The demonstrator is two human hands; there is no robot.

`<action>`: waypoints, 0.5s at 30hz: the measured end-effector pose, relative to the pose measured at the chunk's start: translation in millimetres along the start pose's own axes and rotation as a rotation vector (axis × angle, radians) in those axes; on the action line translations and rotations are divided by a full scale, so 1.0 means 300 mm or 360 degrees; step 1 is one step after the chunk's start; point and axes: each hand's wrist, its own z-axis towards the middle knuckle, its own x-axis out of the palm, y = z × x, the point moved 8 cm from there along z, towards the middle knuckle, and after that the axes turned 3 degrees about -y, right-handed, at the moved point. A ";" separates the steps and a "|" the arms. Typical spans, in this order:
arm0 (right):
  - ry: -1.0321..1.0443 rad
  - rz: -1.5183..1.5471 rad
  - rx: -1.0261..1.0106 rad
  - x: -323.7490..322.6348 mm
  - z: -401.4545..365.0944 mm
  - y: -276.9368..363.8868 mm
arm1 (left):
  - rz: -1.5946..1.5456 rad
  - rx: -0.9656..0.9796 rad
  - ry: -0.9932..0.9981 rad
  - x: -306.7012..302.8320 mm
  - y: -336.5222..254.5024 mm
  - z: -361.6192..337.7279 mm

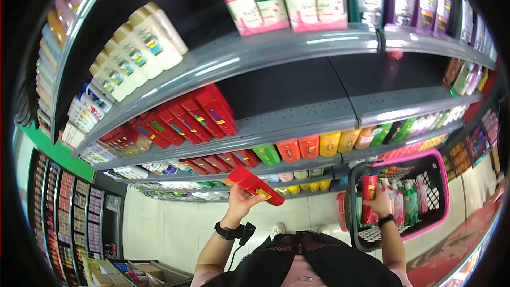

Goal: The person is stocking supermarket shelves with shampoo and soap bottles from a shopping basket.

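Note:
My left hand (243, 202) is closed around a red bottle (257, 186) with a yellow label, held tilted in front of the lower shelves. At the right, my right hand (378, 205) reaches into a black shopping basket with a pink rim (442, 191). Its fingers are wrapped round another red bottle (368, 186), which stands upright at the basket's left side. Beside that bottle, several pump bottles (410, 202) in green, pink and clear plastic fill the basket. Similar red bottles (186, 117) stand in a row on the middle shelf to the left.
Cream bottles with gold caps (139, 48) and white-and-pink boxed sets (313, 0) line the upper shelf (297, 42). Orange, yellow and green bottles (309, 147) stand on a lower shelf. A rack of small goods (69, 202) is at the left, with a bin of boxes (127, 273) below it.

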 end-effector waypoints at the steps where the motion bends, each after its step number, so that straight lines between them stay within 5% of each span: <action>1: -0.0069 -0.0034 -0.0064 -0.054 -0.004 0.025 | 0.0119 0.0116 0.0033 -0.010 -0.038 0.003; 5: 0.0088 0.0664 -0.0134 -0.258 -0.076 0.432 | 0.0152 0.0336 -0.0006 -0.022 -0.160 -0.001; 10: 0.0434 0.1379 -0.0696 -0.285 -0.104 0.953 | 0.0219 0.0563 -0.0018 -0.055 -0.200 0.012; 12: 0.0325 0.1300 -0.1011 -0.266 -0.066 1.144 | 0.0122 0.0532 -0.0008 -0.069 -0.198 0.007; 15: 0.0416 0.1205 -0.0954 -0.166 0.080 1.331 | 0.0104 0.0556 0.0018 -0.096 -0.206 0.003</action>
